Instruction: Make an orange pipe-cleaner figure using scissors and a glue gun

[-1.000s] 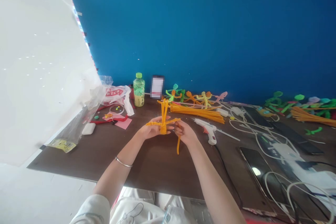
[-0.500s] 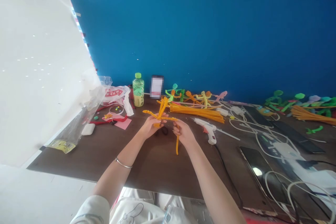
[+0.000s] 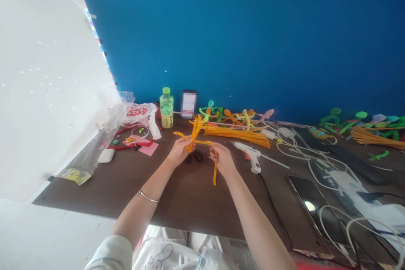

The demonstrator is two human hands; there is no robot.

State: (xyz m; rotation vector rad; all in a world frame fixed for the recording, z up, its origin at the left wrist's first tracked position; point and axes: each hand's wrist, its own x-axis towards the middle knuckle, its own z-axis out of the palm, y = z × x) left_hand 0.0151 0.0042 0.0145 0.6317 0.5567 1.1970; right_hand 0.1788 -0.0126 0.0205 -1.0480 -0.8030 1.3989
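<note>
Over the middle of the table, my left hand point(image 3: 182, 150) is closed around the base of a figure of orange pipe cleaners point(image 3: 196, 128). Loose straight stems fan upward from it, and one twisted arm sticks out to the left. A second twisted arm runs right to my right hand point(image 3: 222, 158), whose fingers pinch its end. From that hand an orange tail hangs down towards the table. Under the hands lie black-handled scissors point(image 3: 198, 156), their blades hidden. Right of my right hand rests a white glue gun point(image 3: 251, 155) with a glue stick in its back.
Behind are a bundle of orange pipe cleaners point(image 3: 238, 136), small pipe-cleaner figures point(image 3: 247, 119), a green-capped bottle point(image 3: 166, 109) and a propped phone point(image 3: 189, 104). White cables point(image 3: 311, 164) and a dark phone point(image 3: 311, 206) lie right. Plastic bags point(image 3: 139, 114) and a white case point(image 3: 106, 155) lie left.
My left hand has shifted its grip, its fingers now closer around the figure's base. The scissors' handles show more. My right hand has moved slightly right with the twisted arm.
</note>
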